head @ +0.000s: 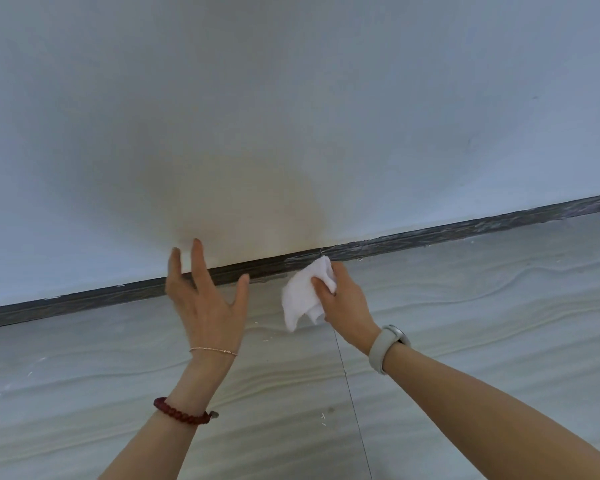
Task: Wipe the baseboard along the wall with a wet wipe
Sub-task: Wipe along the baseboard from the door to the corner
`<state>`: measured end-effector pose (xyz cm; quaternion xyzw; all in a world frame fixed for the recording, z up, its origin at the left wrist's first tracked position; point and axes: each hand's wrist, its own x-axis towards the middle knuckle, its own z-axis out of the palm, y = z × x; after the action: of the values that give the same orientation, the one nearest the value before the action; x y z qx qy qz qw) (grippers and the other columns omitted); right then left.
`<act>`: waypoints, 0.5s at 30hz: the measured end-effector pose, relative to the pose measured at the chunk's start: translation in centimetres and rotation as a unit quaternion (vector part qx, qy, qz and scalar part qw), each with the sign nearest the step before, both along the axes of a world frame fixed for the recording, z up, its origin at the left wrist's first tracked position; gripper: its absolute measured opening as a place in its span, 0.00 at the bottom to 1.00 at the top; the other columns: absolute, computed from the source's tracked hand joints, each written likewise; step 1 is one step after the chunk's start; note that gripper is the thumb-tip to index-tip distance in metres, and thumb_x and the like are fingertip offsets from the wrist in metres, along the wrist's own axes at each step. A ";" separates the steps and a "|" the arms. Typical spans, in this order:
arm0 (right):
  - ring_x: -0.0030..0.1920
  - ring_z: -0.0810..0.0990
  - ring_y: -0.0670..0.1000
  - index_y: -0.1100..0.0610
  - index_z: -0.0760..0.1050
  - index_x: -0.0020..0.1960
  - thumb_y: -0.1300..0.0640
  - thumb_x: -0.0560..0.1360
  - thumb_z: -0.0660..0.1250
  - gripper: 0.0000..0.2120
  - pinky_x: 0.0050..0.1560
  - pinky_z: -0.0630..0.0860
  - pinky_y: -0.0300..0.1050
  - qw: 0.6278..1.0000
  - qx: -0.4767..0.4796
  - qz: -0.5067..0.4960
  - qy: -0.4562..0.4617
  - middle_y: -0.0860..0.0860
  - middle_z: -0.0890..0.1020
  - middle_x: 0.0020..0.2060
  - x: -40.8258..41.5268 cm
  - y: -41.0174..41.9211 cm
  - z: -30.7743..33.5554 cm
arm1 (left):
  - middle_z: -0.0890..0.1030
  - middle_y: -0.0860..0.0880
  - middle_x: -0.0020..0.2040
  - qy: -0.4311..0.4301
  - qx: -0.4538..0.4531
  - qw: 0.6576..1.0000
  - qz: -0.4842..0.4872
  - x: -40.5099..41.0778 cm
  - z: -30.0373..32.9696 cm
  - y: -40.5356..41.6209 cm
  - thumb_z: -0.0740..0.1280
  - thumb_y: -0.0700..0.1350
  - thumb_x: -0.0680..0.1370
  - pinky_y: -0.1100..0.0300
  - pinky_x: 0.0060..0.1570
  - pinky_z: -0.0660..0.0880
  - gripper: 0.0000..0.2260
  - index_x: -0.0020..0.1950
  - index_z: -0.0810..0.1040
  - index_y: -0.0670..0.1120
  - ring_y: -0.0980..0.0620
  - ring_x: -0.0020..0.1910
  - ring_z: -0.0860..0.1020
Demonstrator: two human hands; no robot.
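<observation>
Fingers of the right hand [343,299] pinch a crumpled wet wipe [307,294], its top edge beyond the fingertips touching the dark baseboard [430,235], likely to rub along it. Left hand [205,299] is spread and holds nothing, fingertips crossing the baseboard onto the wall [291,98], probably for balance. Whether they touch it is unclear; the baseboard runs out of frame at both ends.

Crumpled white soft fibrous wet wipe [307,292]. Dark wood-grain baseboard strip [430,235], slight sheen. Pale matt painted wall [291,98]. Grey glossy veined marble-look floor tile [465,306]. Smooth beige rubbery watch strap [378,351].
</observation>
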<state>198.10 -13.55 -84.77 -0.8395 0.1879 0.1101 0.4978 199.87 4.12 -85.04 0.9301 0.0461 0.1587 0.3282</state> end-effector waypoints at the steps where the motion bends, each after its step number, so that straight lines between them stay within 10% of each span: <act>1: 0.41 0.77 0.55 0.58 0.67 0.59 0.54 0.78 0.59 0.12 0.39 0.77 0.51 0.999 -0.022 0.026 0.006 0.53 0.78 0.43 0.0 0.3 -0.2 | 0.55 0.34 0.71 -0.029 0.048 0.998 0.015 0.0 0.1 0.4 0.65 0.53 0.74 0.46 0.68 0.57 0.33 0.74 0.55 0.44 0.38 0.70 0.56; 9: 0.54 0.77 0.59 0.63 0.70 0.58 0.62 0.75 0.64 0.12 0.53 0.77 0.52 0.997 0.024 -0.009 0.072 0.61 0.77 0.55 2.5 6.0 -3.2 | 0.49 0.26 0.71 -0.021 0.116 0.991 0.070 3.2 1.1 0.8 0.65 0.62 0.74 0.56 0.72 0.35 0.43 0.74 0.44 0.39 0.31 0.72 0.48; 15: 0.41 0.77 0.53 0.60 0.67 0.42 0.66 0.75 0.60 0.04 0.40 0.76 0.45 0.986 0.053 -0.143 0.062 0.56 0.78 0.40 4.9 3.8 -3.5 | 0.50 0.19 0.67 -0.028 0.097 0.990 0.103 5.0 0.3 -0.3 0.69 0.64 0.70 0.33 0.69 0.49 0.51 0.71 0.46 0.30 0.21 0.68 0.50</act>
<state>202.98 -9.80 -88.30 -0.7682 0.3304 0.0991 0.5393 204.92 3.78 -84.72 0.9428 0.1167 0.2217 0.2198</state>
